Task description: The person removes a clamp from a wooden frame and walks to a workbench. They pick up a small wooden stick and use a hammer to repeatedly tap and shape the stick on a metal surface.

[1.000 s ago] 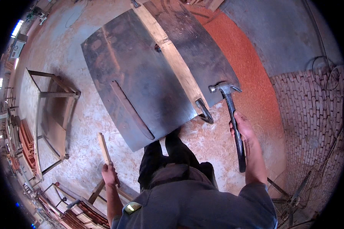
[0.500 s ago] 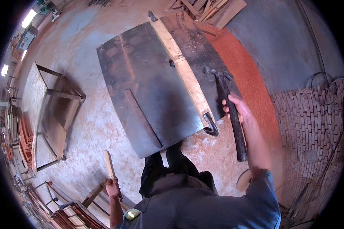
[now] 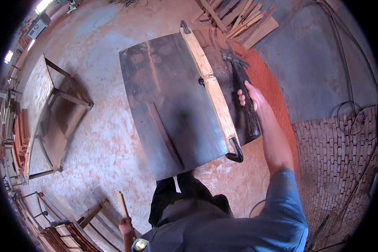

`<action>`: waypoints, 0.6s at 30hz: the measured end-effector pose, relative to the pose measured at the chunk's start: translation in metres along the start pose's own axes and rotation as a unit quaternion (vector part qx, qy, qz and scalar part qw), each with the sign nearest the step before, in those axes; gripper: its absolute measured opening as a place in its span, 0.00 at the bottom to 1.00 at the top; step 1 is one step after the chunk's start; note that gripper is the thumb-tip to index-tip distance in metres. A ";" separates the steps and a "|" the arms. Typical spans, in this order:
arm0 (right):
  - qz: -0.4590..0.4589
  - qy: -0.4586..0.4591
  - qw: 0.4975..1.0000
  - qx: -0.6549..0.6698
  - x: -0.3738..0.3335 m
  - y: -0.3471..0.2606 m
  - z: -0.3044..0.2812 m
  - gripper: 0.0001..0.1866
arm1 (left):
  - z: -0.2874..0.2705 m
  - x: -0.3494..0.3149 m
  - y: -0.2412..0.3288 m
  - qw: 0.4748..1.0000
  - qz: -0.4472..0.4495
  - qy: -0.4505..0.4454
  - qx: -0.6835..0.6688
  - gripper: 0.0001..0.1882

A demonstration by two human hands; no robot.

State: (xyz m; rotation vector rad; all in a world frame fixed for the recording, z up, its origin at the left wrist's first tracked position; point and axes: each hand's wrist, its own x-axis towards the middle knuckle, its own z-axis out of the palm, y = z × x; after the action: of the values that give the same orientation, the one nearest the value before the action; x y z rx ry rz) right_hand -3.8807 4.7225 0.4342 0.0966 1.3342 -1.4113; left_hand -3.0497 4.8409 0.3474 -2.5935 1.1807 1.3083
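My right hand [image 3: 253, 99] is wrapped round the dark handle of a claw hammer [image 3: 242, 80], held over the right side of a metal-topped work table [image 3: 176, 117]. The hammer's head points away from me. A pale wooden bar [image 3: 209, 88] runs across the tabletop, with a dark clamp [image 3: 235, 150] at its near end and another clamp [image 3: 185, 27] at its far end. Midway along the bar is a small dark round part. Low on the left, my left hand [image 3: 125, 226] grips a narrow wooden strip [image 3: 122, 204] upright, away from the table.
A dark flat strip [image 3: 165, 136] lies on the tabletop's left part. Reddish sawdust [image 3: 277, 109] is heaped along the table's right side. Wood offcuts [image 3: 243, 21] lie beyond it. Left stands a wooden-framed table [image 3: 59, 101]; stacked wood [image 3: 69, 237] is at lower left. Bricks [image 3: 323, 155] are at right.
My right hand has carried the hammer forward and leftward over the tabletop, the arm reaching farther out. My left hand with the wooden strip sits lower in view. The view itself has shifted slightly.
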 end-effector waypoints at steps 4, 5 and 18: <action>-0.019 -0.007 1.000 -0.018 0.044 -0.022 0.043 0.14 | -0.001 -0.007 0.014 0.996 0.038 0.012 -0.081 0.12; -0.026 -0.006 0.999 -0.018 0.052 -0.025 0.050 0.14 | -0.001 -0.001 0.010 0.995 0.051 0.018 -0.081 0.12; -0.047 0.024 0.990 -0.132 0.093 -0.044 0.100 0.14 | 0.001 0.006 -0.026 0.996 0.047 0.057 -0.048 0.16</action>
State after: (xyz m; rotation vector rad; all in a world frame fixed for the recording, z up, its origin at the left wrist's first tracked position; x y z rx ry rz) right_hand -3.8872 4.5789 0.4332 -0.1119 1.5710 -1.3037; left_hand -3.0317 4.8560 0.3344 -2.7450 1.3036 1.2805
